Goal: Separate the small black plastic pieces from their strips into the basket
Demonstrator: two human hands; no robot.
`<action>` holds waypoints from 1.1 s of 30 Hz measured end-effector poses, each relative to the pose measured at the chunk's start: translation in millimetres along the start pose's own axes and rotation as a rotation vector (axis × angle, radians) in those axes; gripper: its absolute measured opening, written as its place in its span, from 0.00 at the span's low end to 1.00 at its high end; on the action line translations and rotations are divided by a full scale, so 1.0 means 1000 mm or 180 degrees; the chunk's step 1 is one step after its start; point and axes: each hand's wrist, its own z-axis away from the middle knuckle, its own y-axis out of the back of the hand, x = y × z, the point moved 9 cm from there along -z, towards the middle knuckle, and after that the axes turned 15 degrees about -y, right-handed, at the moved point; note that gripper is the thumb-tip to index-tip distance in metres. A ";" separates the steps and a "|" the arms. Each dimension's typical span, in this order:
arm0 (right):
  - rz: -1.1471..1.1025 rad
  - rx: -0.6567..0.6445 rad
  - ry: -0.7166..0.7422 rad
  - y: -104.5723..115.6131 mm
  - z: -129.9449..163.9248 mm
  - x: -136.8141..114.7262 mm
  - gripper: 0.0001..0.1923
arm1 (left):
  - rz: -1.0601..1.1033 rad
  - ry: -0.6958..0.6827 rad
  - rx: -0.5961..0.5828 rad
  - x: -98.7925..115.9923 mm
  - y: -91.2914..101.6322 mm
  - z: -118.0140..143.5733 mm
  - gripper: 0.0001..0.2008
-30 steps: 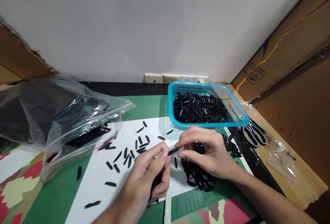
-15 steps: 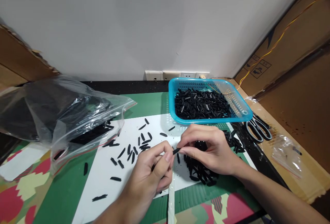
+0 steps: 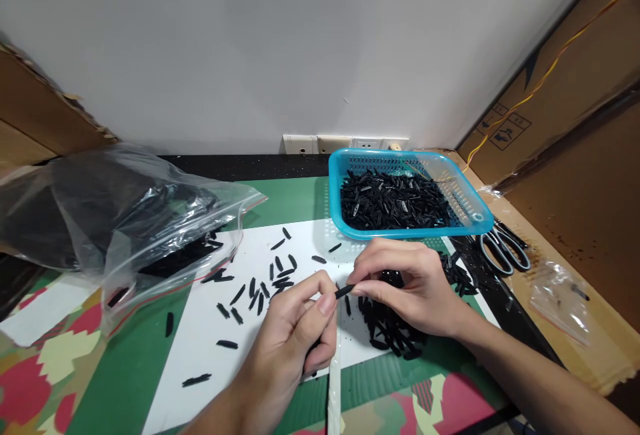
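Between my two hands is a small, narrow black strip-like piece point(image 3: 344, 291). My left hand point(image 3: 303, 328) is closed, with thumb and forefinger pinching the piece's left end. At the other end, the thumb and fingertips of my right hand point(image 3: 400, 285) pinch it too. Under and beside my right hand lies a dense pile of similar black pieces point(image 3: 395, 338). More loose black pieces point(image 3: 255, 295) are scattered over a white sheet point(image 3: 175, 361) to the left. What lies inside my left palm is mostly hidden; something dark shows below the thumb.
A blue plastic basket point(image 3: 410, 232) full of black pieces stands at the back. Clear zip bags point(image 3: 165, 221) with dark contents lie at left. Scissors point(image 3: 503, 251) and a small clear bag point(image 3: 557, 298) lie at right. A pale strip point(image 3: 334, 388) runs to the front edge.
My hands are slightly farther apart, so more of the black piece shows between the fingertips. Both still grip it. The whole view has shifted slightly.
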 end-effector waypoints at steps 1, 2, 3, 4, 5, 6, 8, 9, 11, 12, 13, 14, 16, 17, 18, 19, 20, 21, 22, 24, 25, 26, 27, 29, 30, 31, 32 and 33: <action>0.0000 0.0001 0.0005 0.000 0.000 0.000 0.01 | -0.0005 -0.0006 0.0004 0.000 0.000 0.000 0.20; 0.0002 0.0001 0.0002 0.000 0.000 0.000 0.01 | -0.0006 -0.0009 0.0027 0.000 0.001 0.000 0.20; 0.0006 0.0001 -0.0007 -0.001 0.000 0.000 0.02 | 0.0002 -0.0013 0.0071 0.000 0.002 0.000 0.20; 0.0013 0.0002 -0.0019 -0.001 -0.001 0.001 0.02 | 0.0016 -0.0010 0.0108 0.000 0.002 0.000 0.21; 0.0023 0.0005 -0.0033 -0.001 -0.001 0.001 0.02 | 0.0026 -0.0007 0.0144 0.000 0.002 0.000 0.21; 0.0035 0.0007 -0.0050 -0.001 -0.001 0.002 0.02 | 0.0033 -0.0007 0.0157 0.001 0.002 0.000 0.21; 0.0054 0.0007 -0.0077 -0.001 -0.001 0.002 0.03 | 0.0035 -0.0011 0.0180 0.002 0.002 0.000 0.21; 0.0054 0.0007 -0.0081 -0.001 -0.001 0.003 0.04 | 0.0028 -0.0010 0.0178 0.003 0.001 0.000 0.21; 0.0043 0.0011 -0.0084 -0.001 0.000 0.003 0.05 | 0.0008 -0.0005 0.0151 0.004 0.001 0.000 0.21; 0.0034 0.0020 -0.0080 0.000 0.000 0.003 0.04 | -0.0005 0.0016 0.0117 0.004 0.000 -0.001 0.20; 0.0023 0.0031 -0.0079 0.000 0.000 0.003 0.04 | -0.0031 0.0037 0.0076 0.004 -0.001 -0.001 0.20; 0.0016 0.0040 -0.0084 0.001 0.001 0.004 0.03 | -0.0065 0.0050 0.0016 0.003 -0.002 -0.001 0.19; 0.0033 0.0034 -0.0111 0.000 0.001 0.004 0.03 | -0.0135 0.0033 -0.0035 0.003 -0.002 -0.001 0.19; 0.0060 0.0009 -0.0126 -0.001 0.001 0.005 0.03 | -0.0161 -0.0005 -0.0026 0.003 -0.002 -0.001 0.20; 0.0098 -0.0025 -0.0136 -0.002 0.001 0.005 0.03 | -0.0168 -0.0052 -0.0008 0.004 -0.001 -0.002 0.20; 0.0144 -0.0062 -0.0137 -0.004 0.001 0.005 0.04 | -0.0158 -0.0080 0.0015 0.004 -0.001 -0.002 0.21; 0.0186 -0.0091 -0.0129 -0.005 0.001 0.005 0.05 | -0.0144 -0.0097 0.0036 0.003 0.000 -0.002 0.21; 0.0218 -0.0114 -0.0116 -0.006 0.001 0.004 0.06 | -0.0136 -0.0105 0.0054 0.003 0.000 -0.002 0.22; 0.0237 -0.0131 -0.0103 -0.007 0.001 0.004 0.06 | -0.0130 -0.0104 0.0048 0.002 -0.001 -0.002 0.22; 0.0250 -0.0156 -0.0095 -0.008 0.001 0.003 0.08 | -0.0129 -0.0094 0.0060 0.002 -0.001 -0.003 0.23; 0.0251 -0.0169 -0.0102 -0.009 0.001 0.002 0.08 | -0.0130 -0.0089 0.0069 0.002 -0.001 -0.003 0.24; 0.0247 -0.0180 -0.0109 -0.009 0.001 0.002 0.08 | -0.0127 -0.0082 0.0074 0.002 -0.001 -0.003 0.24; 0.0244 -0.0192 -0.0118 -0.010 0.001 0.002 0.08 | -0.0129 -0.0074 0.0085 0.002 -0.001 -0.003 0.25; 0.0234 -0.0220 -0.0132 -0.010 0.002 0.003 0.08 | -0.0140 -0.0088 0.0115 0.003 0.000 -0.003 0.24; 0.0237 -0.0237 -0.0139 -0.010 0.003 0.003 0.07 | -0.0140 -0.0100 0.0127 0.003 0.000 -0.003 0.24; 0.0251 -0.0250 -0.0150 -0.010 0.003 0.004 0.06 | -0.0138 -0.0109 0.0152 0.003 0.001 -0.003 0.24; 0.0278 -0.0264 -0.0167 -0.011 0.004 0.005 0.06 | -0.0131 -0.0109 0.0174 0.003 0.001 -0.004 0.24; 0.0311 -0.0273 -0.0176 -0.011 0.004 0.005 0.05 | -0.0124 -0.0104 0.0185 0.002 0.001 -0.004 0.24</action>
